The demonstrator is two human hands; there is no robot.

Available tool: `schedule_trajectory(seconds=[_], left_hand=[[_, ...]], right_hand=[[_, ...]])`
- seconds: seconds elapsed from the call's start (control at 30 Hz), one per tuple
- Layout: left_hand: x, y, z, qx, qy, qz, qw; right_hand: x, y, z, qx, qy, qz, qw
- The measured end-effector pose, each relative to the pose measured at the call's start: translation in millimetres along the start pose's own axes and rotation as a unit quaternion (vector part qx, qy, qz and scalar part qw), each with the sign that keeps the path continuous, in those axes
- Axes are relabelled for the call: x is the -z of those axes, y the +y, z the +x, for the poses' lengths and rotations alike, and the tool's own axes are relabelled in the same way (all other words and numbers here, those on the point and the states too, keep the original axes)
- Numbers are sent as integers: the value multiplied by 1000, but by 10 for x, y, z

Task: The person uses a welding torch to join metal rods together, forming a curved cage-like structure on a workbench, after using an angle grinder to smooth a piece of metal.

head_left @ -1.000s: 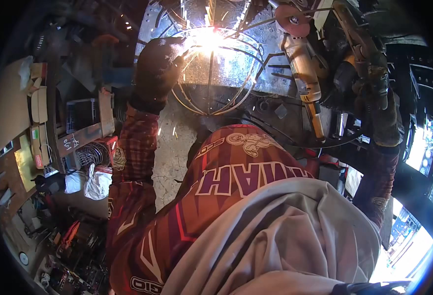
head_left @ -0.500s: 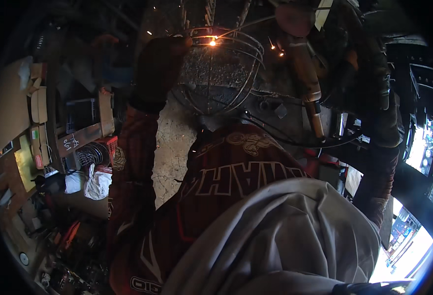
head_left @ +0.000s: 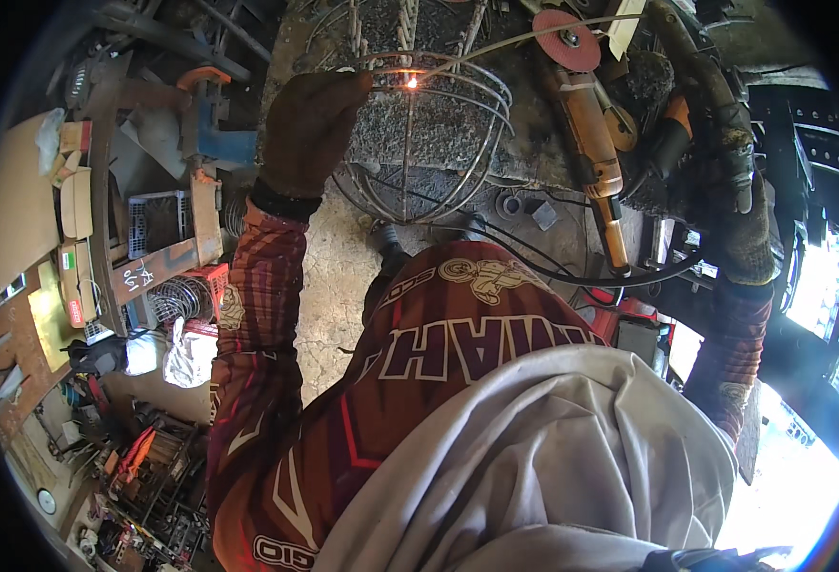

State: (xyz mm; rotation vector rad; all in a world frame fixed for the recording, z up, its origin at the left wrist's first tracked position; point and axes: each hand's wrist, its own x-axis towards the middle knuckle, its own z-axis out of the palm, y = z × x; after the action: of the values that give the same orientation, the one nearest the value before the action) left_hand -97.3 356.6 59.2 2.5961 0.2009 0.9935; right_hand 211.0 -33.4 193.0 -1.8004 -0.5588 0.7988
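Observation:
My left hand, in a brown glove, is closed on the rim of a round wire frame made of bent metal rods. A small orange glow sits on the frame's rim, just right of my left fingers. A thin welding rod runs from that glow up to the right, toward a dark welding electrode holder. My right hand, in a worn grey glove, is wrapped round the holder's handle; some of its fingers are hard to make out.
An angle grinder with a pink disc lies on the dark metal worktable, between the frame and my right arm. Twisted metal bars stand behind the frame. A black cable loops below the table. Shelves with boxes and a red crate line the left.
The picture has brightened from dark, and the flying sparks are gone, leaving a small glow at the same joint. Both hands and the wire frame look almost unmoved.

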Motion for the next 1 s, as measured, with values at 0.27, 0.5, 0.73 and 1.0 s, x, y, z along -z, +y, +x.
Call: schedule_trajectory(seconds=[0.27, 0.5, 0.73, 1.0], left_hand=[[53, 9, -11, 15, 5, -16, 1000], [40, -62, -188, 44, 27, -59, 997], [76, -21, -151, 17, 27, 0, 999], [-21, -55, -92, -34, 28, 33, 998]], right_hand=[[76, 76, 18, -37, 60, -44, 997], [124, 77, 27, 34, 38, -253, 966], [498, 365, 184, 188, -8, -482, 856], [24, 97, 6, 56, 26, -151, 987]])
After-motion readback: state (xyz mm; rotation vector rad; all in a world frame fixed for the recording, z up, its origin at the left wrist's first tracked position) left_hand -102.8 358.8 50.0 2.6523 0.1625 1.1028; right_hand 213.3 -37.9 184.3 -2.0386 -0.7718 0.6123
